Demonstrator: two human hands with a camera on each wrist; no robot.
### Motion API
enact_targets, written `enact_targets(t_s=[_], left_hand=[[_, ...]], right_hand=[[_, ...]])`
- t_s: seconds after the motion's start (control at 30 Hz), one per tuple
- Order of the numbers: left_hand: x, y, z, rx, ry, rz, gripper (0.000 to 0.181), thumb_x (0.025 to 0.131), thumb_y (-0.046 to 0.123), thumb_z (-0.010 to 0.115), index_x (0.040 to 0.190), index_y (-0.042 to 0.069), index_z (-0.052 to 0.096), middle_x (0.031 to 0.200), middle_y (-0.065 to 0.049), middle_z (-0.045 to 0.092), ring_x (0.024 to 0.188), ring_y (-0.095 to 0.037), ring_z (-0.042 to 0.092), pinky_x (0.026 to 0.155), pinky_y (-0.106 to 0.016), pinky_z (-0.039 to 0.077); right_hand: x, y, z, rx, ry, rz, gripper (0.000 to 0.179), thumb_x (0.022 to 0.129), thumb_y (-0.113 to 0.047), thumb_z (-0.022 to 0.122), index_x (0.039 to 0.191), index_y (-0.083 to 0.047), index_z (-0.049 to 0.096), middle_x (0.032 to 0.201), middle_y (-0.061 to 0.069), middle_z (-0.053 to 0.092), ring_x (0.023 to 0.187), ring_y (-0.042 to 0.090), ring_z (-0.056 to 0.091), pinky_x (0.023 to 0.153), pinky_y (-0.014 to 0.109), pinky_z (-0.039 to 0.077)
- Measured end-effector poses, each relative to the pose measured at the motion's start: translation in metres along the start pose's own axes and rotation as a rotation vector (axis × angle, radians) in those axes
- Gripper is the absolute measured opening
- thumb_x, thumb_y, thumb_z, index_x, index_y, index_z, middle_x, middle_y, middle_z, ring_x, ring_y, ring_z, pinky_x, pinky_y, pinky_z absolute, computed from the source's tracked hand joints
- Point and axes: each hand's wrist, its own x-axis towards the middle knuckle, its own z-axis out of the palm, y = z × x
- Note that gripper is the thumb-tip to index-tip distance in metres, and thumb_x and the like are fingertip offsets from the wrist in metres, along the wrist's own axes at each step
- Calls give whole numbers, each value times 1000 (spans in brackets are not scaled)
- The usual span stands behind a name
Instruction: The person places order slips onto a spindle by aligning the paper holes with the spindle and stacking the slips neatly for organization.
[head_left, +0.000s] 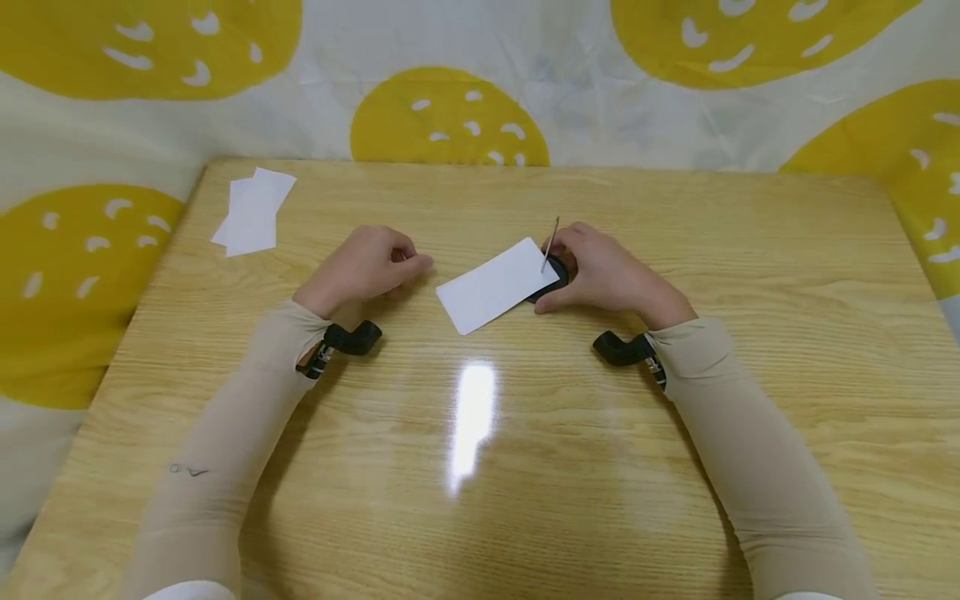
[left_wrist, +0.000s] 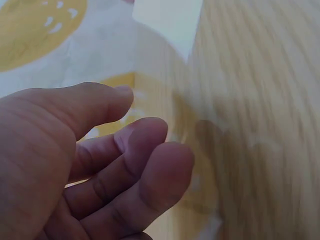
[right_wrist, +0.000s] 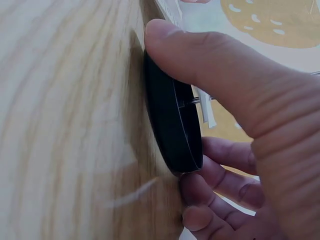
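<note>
A bill spike has a round black base (head_left: pixel 556 283) on the table and a thin upright metal pin (head_left: pixel 551 244). White paper slips (head_left: pixel 491 287), stacked, are pierced near one end by the pin and reach out to the left. My right hand (head_left: pixel 600 267) grips the rim of the base (right_wrist: pixel 172 120) between thumb and fingers, as the right wrist view shows. Left of the slips, my left hand (head_left: pixel 371 262) hovers near the table with fingers loosely curled, holding nothing. From the left wrist view, a slip corner (left_wrist: pixel 170 25) lies apart from its fingertips.
Two or more white slips (head_left: pixel 252 212) lie crossed over each other at the table's far left corner. The wooden table (head_left: pixel 525 467) ends at a white curtain (head_left: pixel 457 33) with yellow patterns. Black wrist cameras (head_left: pixel 352 337) sit on both wrists.
</note>
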Motion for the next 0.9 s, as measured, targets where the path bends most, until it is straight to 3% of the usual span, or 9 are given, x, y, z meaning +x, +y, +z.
enact_targets(t_s=[0.23, 0.4, 0.57, 0.7, 0.9], left_hand=[[-15, -23, -27, 112, 91, -35, 36, 104, 38, 60, 93, 8, 76, 66, -4, 65, 58, -18, 54, 61, -32, 42], [-29, -33, -48, 202, 156, -64, 39, 104, 38, 57, 100, 6, 77, 76, -9, 72, 60, -20, 59, 63, -34, 45], [-37, -46, -64, 293, 240, -48, 37, 104, 33, 57, 100, 2, 77, 86, -16, 76, 69, -27, 66, 68, -42, 50], [-39, -63, -73, 295, 306, -60, 36, 104, 31, 56, 100, 1, 76, 92, -20, 77, 77, -33, 68, 74, -48, 51], [-41, -90, -87, 285, 325, -130, 39, 105, 33, 52, 105, 0, 73, 102, -25, 75, 87, -39, 68, 76, -47, 47]], right_hand=[[0, 0, 0, 0, -9, 19, 76, 75, -39, 93, 131, -3, 58, 130, 17, 54, 112, 30, 54, 100, 48, 47], [-1, -2, -2, -13, -10, 19, 75, 75, -40, 93, 129, -3, 58, 130, 17, 55, 114, 30, 54, 103, 49, 47], [-1, -2, -3, -19, -3, 26, 74, 75, -41, 93, 129, -3, 59, 128, 17, 56, 113, 31, 55, 101, 49, 48], [0, -1, -3, -21, 5, 31, 75, 75, -40, 93, 130, -3, 59, 127, 17, 57, 114, 31, 56, 101, 50, 48], [0, -1, -2, -16, 13, 24, 74, 74, -40, 93, 129, -2, 60, 126, 17, 57, 112, 31, 55, 100, 49, 48]])
